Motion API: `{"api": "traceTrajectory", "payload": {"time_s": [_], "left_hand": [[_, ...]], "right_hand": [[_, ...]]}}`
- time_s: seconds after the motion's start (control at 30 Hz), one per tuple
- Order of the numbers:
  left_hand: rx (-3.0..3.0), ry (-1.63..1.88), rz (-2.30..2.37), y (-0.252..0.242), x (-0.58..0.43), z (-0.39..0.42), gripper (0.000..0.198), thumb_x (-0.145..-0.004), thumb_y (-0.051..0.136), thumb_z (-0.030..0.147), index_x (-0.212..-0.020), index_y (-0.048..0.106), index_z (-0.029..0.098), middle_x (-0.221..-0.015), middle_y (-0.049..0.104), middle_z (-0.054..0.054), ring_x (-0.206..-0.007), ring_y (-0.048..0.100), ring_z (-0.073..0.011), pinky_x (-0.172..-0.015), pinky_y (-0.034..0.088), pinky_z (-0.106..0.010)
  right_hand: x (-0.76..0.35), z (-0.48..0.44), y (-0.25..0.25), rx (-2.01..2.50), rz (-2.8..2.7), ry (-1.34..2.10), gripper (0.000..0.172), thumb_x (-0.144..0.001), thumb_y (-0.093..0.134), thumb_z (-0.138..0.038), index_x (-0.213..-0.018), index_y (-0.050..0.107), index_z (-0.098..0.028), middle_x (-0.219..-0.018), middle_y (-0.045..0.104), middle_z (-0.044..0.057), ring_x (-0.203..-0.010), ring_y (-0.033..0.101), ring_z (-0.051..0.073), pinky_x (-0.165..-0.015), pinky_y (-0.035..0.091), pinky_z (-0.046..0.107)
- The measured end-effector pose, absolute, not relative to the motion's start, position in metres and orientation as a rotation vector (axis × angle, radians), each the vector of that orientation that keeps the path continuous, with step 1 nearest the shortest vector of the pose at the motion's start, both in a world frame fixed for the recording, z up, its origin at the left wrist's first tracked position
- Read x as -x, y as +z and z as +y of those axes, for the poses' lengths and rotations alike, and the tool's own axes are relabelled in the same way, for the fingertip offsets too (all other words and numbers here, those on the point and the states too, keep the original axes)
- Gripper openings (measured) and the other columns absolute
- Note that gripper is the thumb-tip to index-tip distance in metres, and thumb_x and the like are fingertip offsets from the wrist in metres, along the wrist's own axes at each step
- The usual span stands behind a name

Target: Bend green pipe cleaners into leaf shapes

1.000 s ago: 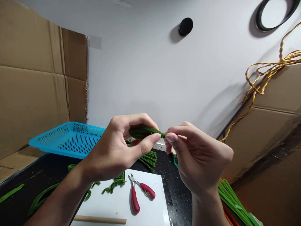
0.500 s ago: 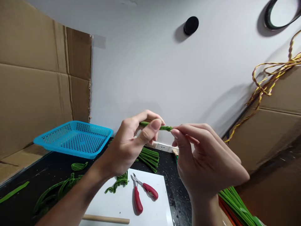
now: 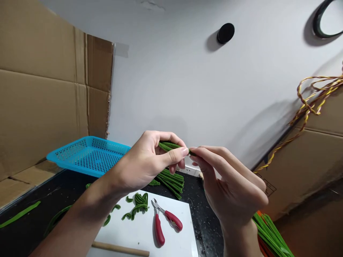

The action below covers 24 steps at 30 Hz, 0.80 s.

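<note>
My left hand [image 3: 146, 164] is closed round a folded green pipe cleaner [image 3: 169, 145], thumb and fingers pinching it just short of its end. My right hand [image 3: 233, 187] pinches the tip of that same pipe cleaner between thumb and forefinger, so the two hands meet in mid air above the black table [image 3: 206, 221]. Most of the pipe cleaner is hidden inside my left hand.
A white board [image 3: 139, 235] below carries red-handled cutters [image 3: 162, 223], bent green pieces [image 3: 138, 203] and a wooden stick [image 3: 120, 248]. A bundle of green pipe cleaners [image 3: 171, 180] lies behind it; a blue mesh tray [image 3: 85, 155] at left. More green stems [image 3: 270, 237] lie at right; twisted yellow wires [image 3: 311, 103] hang above.
My hands have drawn closer together, the right fingertips now touching the left thumb. The view has shifted a little to the left and down.
</note>
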<state>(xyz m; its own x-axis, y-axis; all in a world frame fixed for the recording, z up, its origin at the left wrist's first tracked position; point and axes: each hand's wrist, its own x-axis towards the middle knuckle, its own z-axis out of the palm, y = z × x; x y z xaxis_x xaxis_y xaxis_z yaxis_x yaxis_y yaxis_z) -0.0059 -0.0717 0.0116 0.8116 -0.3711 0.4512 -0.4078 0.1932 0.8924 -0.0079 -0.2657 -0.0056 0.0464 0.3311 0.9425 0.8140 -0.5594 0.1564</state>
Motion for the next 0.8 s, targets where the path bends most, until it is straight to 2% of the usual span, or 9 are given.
{"api": "traceTrajectory", "payload": {"time_s": [0.17,0.27,0.37,0.5,0.67,0.8], "left_hand": [[-1.621,0.234,-0.707,0.013,0.016,-0.069,0.010,-0.091,0.076,0.030,-0.093,0.072,0.021,-0.076,0.068,0.005,-0.069,0.061,-0.0037,-0.060,0.046,-0.010],[-1.761,0.464,-0.783,0.009,0.017,-0.073,0.012,-0.099,0.066,0.036,-0.100,0.069,0.024,-0.087,0.070,0.006,-0.077,0.064,-0.0048,-0.065,0.048,-0.015],[-1.849,0.893,-0.915,0.001,0.011,-0.080,0.010,-0.105,0.057,0.027,-0.103,0.065,0.021,-0.091,0.071,0.006,-0.082,0.063,-0.0040,-0.076,0.047,-0.020],[-1.829,1.489,-1.062,-0.008,-0.002,-0.085,0.008,-0.100,0.061,0.011,-0.106,0.063,0.016,-0.087,0.069,0.005,-0.076,0.055,-0.0052,-0.080,0.039,-0.027],[-1.894,1.640,-1.139,-0.011,-0.009,-0.078,0.024,-0.094,0.062,-0.001,-0.110,0.065,0.015,-0.091,0.072,0.004,-0.081,0.060,-0.0081,-0.081,0.036,-0.030],[-1.839,1.851,-1.189,-0.015,-0.011,-0.076,0.014,-0.097,0.059,0.005,-0.105,0.067,0.011,-0.091,0.075,0.000,-0.083,0.064,-0.0132,-0.076,0.038,-0.032]], "right_hand": [[0.011,-0.262,-0.006,1.894,-1.131,-1.532,0.023,-0.095,0.066,0.002,-0.105,0.072,-0.017,-0.091,0.070,0.002,-0.077,0.064,0.007,-0.067,0.051,0.021],[0.013,-0.258,-0.007,1.851,-1.048,-1.516,0.021,-0.095,0.066,0.002,-0.100,0.073,-0.017,-0.087,0.069,0.001,-0.075,0.062,0.006,-0.067,0.050,0.020],[0.014,-0.253,-0.006,1.759,-0.869,-1.240,0.012,-0.096,0.070,-0.006,-0.095,0.074,-0.018,-0.082,0.067,0.000,-0.069,0.062,0.006,-0.063,0.052,0.019],[0.016,-0.252,-0.002,1.613,-0.725,-0.827,0.003,-0.096,0.075,-0.018,-0.095,0.078,-0.019,-0.073,0.064,-0.001,-0.060,0.060,0.006,-0.054,0.052,0.015],[0.018,-0.256,0.001,1.673,-0.656,-0.668,0.012,-0.092,0.081,-0.029,-0.097,0.080,-0.018,-0.071,0.063,0.001,-0.063,0.056,0.006,-0.055,0.047,0.012],[0.019,-0.261,0.003,1.699,-0.574,-0.462,0.021,-0.090,0.082,-0.036,-0.094,0.079,-0.016,-0.069,0.060,0.001,-0.062,0.051,0.006,-0.052,0.044,0.012]]}}
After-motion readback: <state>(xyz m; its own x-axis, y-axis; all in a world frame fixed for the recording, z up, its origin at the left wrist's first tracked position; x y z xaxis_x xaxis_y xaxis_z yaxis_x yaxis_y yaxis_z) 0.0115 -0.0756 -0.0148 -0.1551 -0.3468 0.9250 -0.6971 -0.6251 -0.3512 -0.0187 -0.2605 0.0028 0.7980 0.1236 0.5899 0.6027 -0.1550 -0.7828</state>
